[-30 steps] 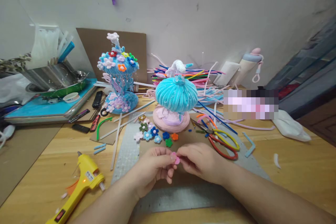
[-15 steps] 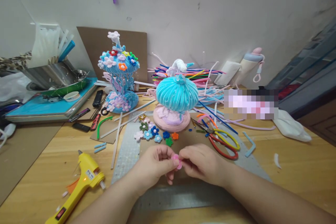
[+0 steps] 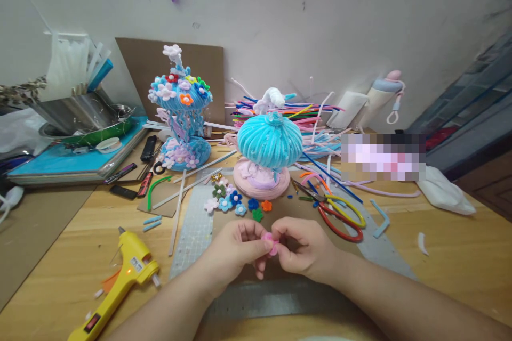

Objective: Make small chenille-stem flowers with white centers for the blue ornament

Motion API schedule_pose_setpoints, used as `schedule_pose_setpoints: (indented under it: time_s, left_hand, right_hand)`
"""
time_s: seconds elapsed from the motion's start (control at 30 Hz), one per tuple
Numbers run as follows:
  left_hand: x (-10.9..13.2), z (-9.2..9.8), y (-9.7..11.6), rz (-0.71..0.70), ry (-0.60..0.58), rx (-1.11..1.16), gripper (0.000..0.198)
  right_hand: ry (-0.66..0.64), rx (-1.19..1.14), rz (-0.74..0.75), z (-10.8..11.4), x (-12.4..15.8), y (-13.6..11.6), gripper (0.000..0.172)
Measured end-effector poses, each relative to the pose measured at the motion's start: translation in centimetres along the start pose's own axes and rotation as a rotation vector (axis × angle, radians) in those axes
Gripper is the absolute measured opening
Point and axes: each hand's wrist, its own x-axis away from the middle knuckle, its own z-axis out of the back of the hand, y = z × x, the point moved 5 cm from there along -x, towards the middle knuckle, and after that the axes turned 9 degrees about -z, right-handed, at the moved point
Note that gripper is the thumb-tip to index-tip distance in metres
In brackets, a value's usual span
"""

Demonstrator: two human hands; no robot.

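A small pink pipe-cleaner flower (image 3: 270,243) is pinched between my two hands above the cutting mat (image 3: 256,298). My left hand (image 3: 244,248) holds its left side between thumb and fingers. On its right edge, the thumb and index finger of my right hand (image 3: 302,245) close on a petal. Just beyond my hands lie several finished flowers, among them an orange flower (image 3: 266,205) and a green flower (image 3: 257,214). Behind them a turquoise ribbed dome (image 3: 270,141) stands over a round pink base (image 3: 262,184).
Left of my arm lies a yellow glue gun (image 3: 130,272). Scissors (image 3: 340,216) with red and yellow handles rest right of my hands. A flower-covered blue model (image 3: 182,112) stands back left. Loose pipe cleaners (image 3: 280,112) pile along the wall beside a bottle (image 3: 380,98).
The fingers of my right hand have shifted slightly around the pink flower's edge, and the flower has turned a little. My left hand keeps its pinch in nearly the same place.
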Motion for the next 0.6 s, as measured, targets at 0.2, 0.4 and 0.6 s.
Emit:
schedule_pose_setpoints:
  time_s: [0.2,0.4,0.6]
  left_hand:
    - [-0.14,0.08,-0.09,-0.01,0.0,0.011,0.025]
    - [-0.18,0.12,0.1,-0.007,0.021,0.037,0.025]
    - [-0.32,0.49,0.84,-0.044,0.1,0.077,0.026]
  right_hand:
    - [0.03,-0.021,-0.019,-0.2,0.0,0.36,0.009]
    - [0.042,-0.001,-0.064,-0.25,0.19,0.53,0.007]
    - [-0.063,-0.027,-0.055,0.04,0.26,-0.22,0.008]
